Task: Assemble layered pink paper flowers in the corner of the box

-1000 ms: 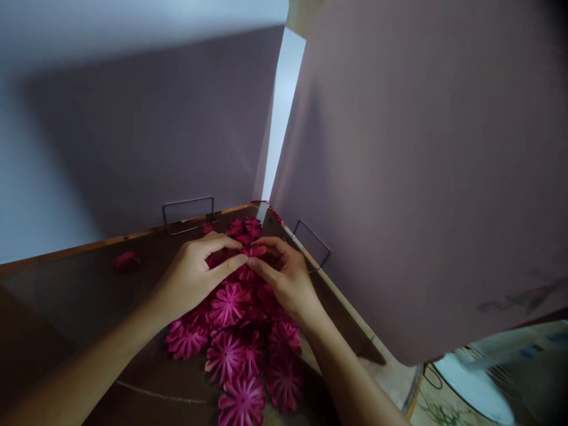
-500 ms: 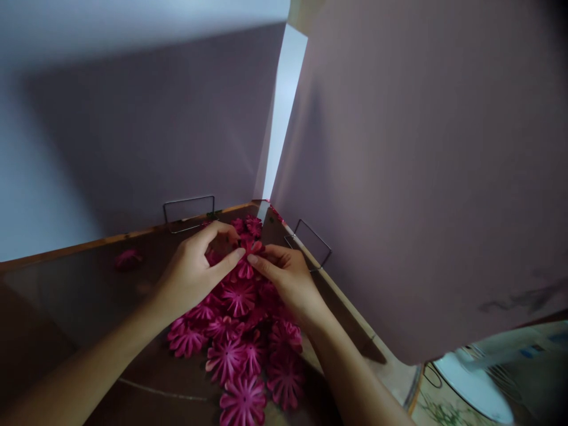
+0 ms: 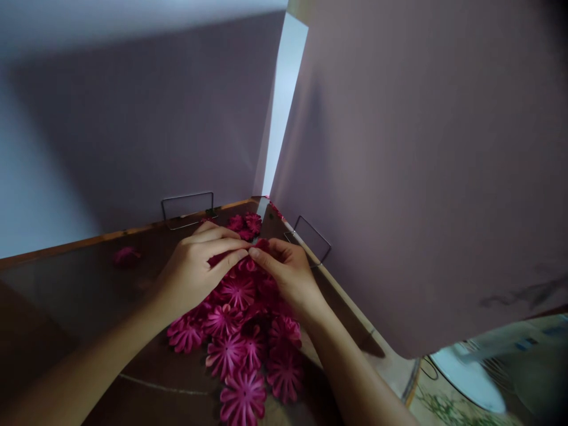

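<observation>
My left hand (image 3: 199, 263) and my right hand (image 3: 290, 273) meet over a pile of magenta artificial flowers (image 3: 239, 293). Between them is one magenta flower (image 3: 262, 244), mostly covered by the fingers. The right thumb and fingers pinch it from the right. On its left side, the left thumb and forefinger close together at the petals, fingertips almost touching the right thumb. Below the hands, the heaped flowers spread toward me, many-petalled and face up. A small cluster of similar flowers (image 3: 245, 223) lies just beyond the hands.
A single flower piece (image 3: 126, 255) lies apart on the dark tabletop (image 3: 89, 284). Two pale panels (image 3: 186, 118) stand upright behind and to the right, with thin wire frames (image 3: 189, 211) at their bases. A round fan-like object (image 3: 470, 378) is on the floor, lower right.
My left hand's fingers have straightened and come down over the flower, closing at its petals. The held flower has turned and is more covered. My right hand keeps its pinch.
</observation>
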### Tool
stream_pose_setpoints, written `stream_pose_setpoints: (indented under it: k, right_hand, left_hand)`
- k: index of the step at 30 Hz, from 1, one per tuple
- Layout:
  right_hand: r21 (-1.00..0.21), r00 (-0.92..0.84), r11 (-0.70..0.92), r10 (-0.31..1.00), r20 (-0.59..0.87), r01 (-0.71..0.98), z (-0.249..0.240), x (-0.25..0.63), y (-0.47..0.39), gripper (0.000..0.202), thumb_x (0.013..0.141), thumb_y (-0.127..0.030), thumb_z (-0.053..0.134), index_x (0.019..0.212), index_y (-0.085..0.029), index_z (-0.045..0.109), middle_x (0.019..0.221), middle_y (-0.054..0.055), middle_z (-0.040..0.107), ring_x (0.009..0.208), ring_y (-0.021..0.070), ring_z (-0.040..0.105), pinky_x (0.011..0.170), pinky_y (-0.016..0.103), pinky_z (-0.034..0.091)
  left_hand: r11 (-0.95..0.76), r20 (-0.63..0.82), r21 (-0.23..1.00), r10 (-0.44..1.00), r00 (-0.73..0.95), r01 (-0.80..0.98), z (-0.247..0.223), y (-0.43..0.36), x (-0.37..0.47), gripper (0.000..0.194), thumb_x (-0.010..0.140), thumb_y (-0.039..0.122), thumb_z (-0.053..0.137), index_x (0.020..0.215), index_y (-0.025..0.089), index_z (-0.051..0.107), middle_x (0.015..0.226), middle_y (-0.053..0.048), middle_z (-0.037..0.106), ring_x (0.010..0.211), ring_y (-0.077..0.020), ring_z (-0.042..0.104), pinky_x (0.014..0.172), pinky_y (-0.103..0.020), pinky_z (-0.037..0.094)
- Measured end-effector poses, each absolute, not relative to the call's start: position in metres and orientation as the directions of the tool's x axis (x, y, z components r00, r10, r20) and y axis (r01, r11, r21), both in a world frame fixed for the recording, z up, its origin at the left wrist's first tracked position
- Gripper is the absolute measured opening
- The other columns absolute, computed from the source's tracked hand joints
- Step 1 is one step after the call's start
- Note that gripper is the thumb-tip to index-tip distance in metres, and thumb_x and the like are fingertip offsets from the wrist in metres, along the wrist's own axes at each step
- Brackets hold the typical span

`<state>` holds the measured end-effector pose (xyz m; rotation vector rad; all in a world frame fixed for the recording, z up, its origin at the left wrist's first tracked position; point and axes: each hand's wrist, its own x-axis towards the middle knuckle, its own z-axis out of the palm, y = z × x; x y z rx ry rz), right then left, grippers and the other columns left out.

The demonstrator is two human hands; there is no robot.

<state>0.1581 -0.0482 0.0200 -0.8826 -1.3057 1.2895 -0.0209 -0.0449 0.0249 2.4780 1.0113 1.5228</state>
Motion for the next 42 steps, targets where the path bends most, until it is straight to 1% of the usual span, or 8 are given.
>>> stream_pose_setpoints:
  k: [6,12,16,23,31,37,40,42]
  right_hand:
    - [-0.974,-0.186,0.182,0.961,0.205,-0.131,0.019,0.160,-0.048,0.027,0.072,-0.039,0.079,0.070,-0.017,0.064,0.065,-0.003,0.058,0.059,0.0099,0.048,0.059,0.024,0.036]
    - [-0.971,-0.234,0.224,0.942,0.238,-0.086,0.016,0.164,-0.046,0.030,0.072,-0.036,0.080,0.068,-0.017,0.057,0.062,-0.005,0.049,0.058,0.0089,0.041,0.056,0.023,0.029]
    - [-0.967,-0.250,0.236,0.934,0.254,-0.099,0.017,0.164,-0.046,0.029,0.071,-0.036,0.080,0.069,-0.017,0.059,0.064,-0.004,0.051,0.060,0.0095,0.043,0.058,0.023,0.030]
    - [-0.961,-0.252,0.244,0.930,0.269,-0.128,0.020,0.161,-0.048,0.027,0.071,-0.037,0.080,0.072,-0.017,0.062,0.068,-0.003,0.056,0.062,0.0097,0.046,0.061,0.023,0.033]
    - [-0.968,-0.234,0.241,0.939,0.251,-0.068,0.020,0.162,-0.047,0.035,0.073,-0.045,0.078,0.067,-0.017,0.057,0.062,-0.004,0.052,0.058,0.0094,0.043,0.059,0.024,0.032]
    - [-0.959,-0.182,0.212,0.952,0.246,-0.190,0.019,0.161,-0.047,0.034,0.075,-0.041,0.078,0.064,-0.018,0.055,0.061,-0.004,0.054,0.055,0.0084,0.043,0.057,0.023,0.033]
    - [-0.929,-0.064,0.234,0.963,0.262,-0.287,0.017,0.166,-0.041,0.033,0.076,-0.039,0.077,0.065,-0.018,0.055,0.059,-0.005,0.052,0.053,0.0072,0.041,0.054,0.022,0.032]
    - [-0.905,-0.002,0.236,0.967,0.253,-0.355,0.017,0.169,-0.036,0.028,0.076,-0.039,0.077,0.068,-0.018,0.060,0.061,-0.005,0.054,0.053,0.0069,0.043,0.054,0.021,0.033]
  left_hand:
    - [-0.796,0.771,0.383,0.554,0.312,0.468,0.024,-0.045,-0.021,0.013,0.089,0.020,0.065,0.097,0.017,0.075,0.093,-0.005,0.071,0.092,-0.0175,0.060,0.083,-0.030,0.048]
    - [-0.795,0.749,0.433,0.579,0.321,0.424,0.025,-0.047,-0.021,0.009,0.085,0.015,0.067,0.087,0.018,0.075,0.085,-0.003,0.071,0.085,-0.0166,0.060,0.076,-0.028,0.049]
    - [-0.788,0.745,0.458,0.593,0.307,0.410,0.026,-0.047,-0.022,0.013,0.084,0.013,0.064,0.088,0.018,0.075,0.085,-0.003,0.072,0.085,-0.0166,0.061,0.078,-0.029,0.049]
    - [-0.764,0.730,0.498,0.625,0.277,0.411,0.023,-0.041,-0.026,0.006,0.085,0.022,0.069,0.087,0.021,0.074,0.086,-0.001,0.072,0.086,-0.0160,0.062,0.080,-0.029,0.049]
    - [-0.770,0.747,0.481,0.610,0.263,0.420,0.025,-0.042,-0.025,0.008,0.085,0.020,0.067,0.087,0.020,0.074,0.086,-0.002,0.071,0.086,-0.0163,0.063,0.080,-0.030,0.050]
    - [-0.748,0.780,0.487,0.605,0.160,0.451,0.027,-0.044,-0.026,0.008,0.086,0.024,0.066,0.086,0.020,0.074,0.087,-0.002,0.071,0.084,-0.0163,0.065,0.082,-0.031,0.052]
    - [-0.674,0.760,0.559,0.649,0.026,0.483,0.029,-0.039,-0.032,0.010,0.086,0.028,0.065,0.087,0.021,0.073,0.091,-0.002,0.072,0.086,-0.0166,0.066,0.085,-0.032,0.052]
    - [-0.615,0.727,0.619,0.684,-0.060,0.489,0.029,-0.035,-0.039,0.011,0.086,0.031,0.067,0.088,0.023,0.074,0.092,-0.001,0.073,0.086,-0.0170,0.066,0.084,-0.031,0.052]
